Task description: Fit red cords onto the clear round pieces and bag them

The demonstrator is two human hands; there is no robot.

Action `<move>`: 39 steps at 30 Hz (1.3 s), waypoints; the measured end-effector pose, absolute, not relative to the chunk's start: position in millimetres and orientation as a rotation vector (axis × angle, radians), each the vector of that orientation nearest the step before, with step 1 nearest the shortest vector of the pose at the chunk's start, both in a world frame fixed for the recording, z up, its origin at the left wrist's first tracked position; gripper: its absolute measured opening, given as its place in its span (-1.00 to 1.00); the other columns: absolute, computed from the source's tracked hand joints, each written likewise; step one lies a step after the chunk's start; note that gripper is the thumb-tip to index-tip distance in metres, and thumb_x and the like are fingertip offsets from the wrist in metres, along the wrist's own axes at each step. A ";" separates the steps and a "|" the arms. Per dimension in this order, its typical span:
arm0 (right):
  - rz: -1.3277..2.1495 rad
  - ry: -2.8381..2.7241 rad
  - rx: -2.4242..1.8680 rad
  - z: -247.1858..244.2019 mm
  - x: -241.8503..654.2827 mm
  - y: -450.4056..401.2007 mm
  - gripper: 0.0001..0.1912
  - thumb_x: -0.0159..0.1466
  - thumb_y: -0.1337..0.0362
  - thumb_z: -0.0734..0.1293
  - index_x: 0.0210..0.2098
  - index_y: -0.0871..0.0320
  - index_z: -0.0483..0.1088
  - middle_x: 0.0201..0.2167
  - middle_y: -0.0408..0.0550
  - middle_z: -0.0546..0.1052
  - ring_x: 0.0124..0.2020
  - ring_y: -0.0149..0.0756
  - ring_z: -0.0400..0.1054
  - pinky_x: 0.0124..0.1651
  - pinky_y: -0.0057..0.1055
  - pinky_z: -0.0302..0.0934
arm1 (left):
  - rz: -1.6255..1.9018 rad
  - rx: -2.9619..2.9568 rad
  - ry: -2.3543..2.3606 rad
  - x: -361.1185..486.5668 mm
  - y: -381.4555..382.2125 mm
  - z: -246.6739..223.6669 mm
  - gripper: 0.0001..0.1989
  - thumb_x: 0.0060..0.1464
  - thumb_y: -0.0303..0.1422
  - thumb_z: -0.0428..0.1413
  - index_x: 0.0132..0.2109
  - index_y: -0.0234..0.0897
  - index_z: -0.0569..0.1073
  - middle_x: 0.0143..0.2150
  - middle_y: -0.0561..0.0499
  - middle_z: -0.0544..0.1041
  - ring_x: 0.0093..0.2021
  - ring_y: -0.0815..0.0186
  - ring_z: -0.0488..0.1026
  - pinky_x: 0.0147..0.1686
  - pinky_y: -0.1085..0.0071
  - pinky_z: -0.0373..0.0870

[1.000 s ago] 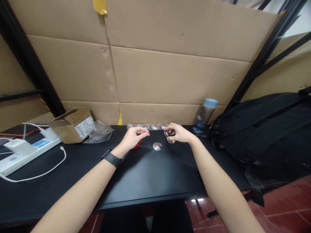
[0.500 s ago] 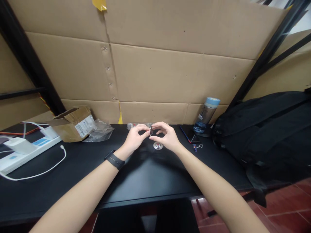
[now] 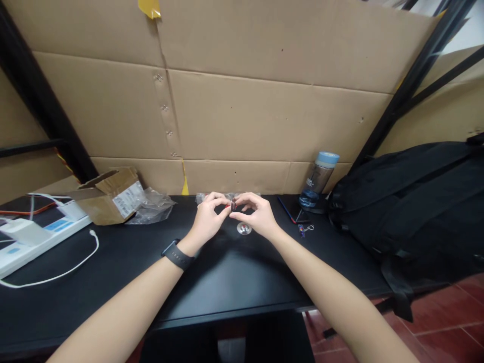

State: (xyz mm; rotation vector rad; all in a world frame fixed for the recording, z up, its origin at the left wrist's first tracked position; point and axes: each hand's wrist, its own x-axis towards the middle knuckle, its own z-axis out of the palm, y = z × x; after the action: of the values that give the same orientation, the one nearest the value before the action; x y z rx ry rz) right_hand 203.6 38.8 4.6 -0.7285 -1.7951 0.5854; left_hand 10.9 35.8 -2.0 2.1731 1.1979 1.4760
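Observation:
Between my two hands is a small dark, shiny round piece (image 3: pixel 233 204) with a bit of red on its left side; its kind is too small to make out. My left hand (image 3: pixel 210 216) pinches it from the left with thumb and fingertips. From the right, my right hand (image 3: pixel 257 214) has its thumb and fingers closed on the same piece. A shiny silver disc (image 3: pixel 244 229) with a red spot at its middle lies on the black table just below my right hand. Behind my hands, partly hidden, lies a clear plastic packet (image 3: pixel 199 197).
An opened cardboard box (image 3: pixel 109 199) and crumpled clear bag (image 3: pixel 157 204) stand left, beside a white power strip (image 3: pixel 41 242) with cables. To the right are a water bottle (image 3: pixel 318 179), a phone (image 3: pixel 289 209), a keychain (image 3: pixel 301 230) and a black backpack (image 3: pixel 416 206). Cardboard (image 3: pixel 242 121) walls the back.
The whole view has shifted slightly. Both hands keep hold of the small round piece, which has turned a little, with more red showing at its left. The silver disc stays on the table.

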 end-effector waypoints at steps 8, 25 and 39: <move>0.668 -1.832 -0.836 -6.2 208.0 49.6 -0.58 0.05 -0.09 0.55 -0.40 0.12 0.50 -0.24 0.00 0.58 -0.31 -0.23 0.50 -0.19 -0.27 0.47 | 1.381 2.313 1.415 20.9 31.5 -12.0 -0.91 0.18 -0.36 0.18 -0.20 -0.18 0.59 -0.07 -0.06 0.53 0.06 0.12 0.44 0.08 0.15 0.26; 0.646 -2.086 -0.835 0.0 221.2 55.6 -0.74 0.30 0.06 0.38 -0.31 0.11 0.59 -0.10 0.03 0.54 -0.07 -0.20 0.46 -0.14 -0.32 0.38 | 1.321 2.443 1.451 18.0 32.3 -12.7 -0.89 0.23 -0.29 0.17 -0.22 -0.11 0.60 -0.05 -0.03 0.53 0.08 0.11 0.40 0.03 0.15 0.12; 0.393 -2.125 -0.987 -7.7 225.0 61.6 -0.91 0.07 0.36 0.46 -0.55 0.17 0.51 -0.03 0.04 0.47 -0.02 -0.15 0.40 0.09 -0.20 0.25 | 1.198 2.585 1.306 5.8 34.6 -2.9 -0.80 0.32 -0.24 0.05 0.00 -0.12 0.51 0.07 -0.02 0.53 0.11 0.15 0.41 0.06 0.19 0.17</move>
State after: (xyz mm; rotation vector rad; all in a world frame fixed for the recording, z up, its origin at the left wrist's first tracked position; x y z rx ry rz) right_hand 225.0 61.6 -7.7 -0.9874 -2.1255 0.3931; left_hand 5.8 34.6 -2.9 2.5851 1.3064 1.1983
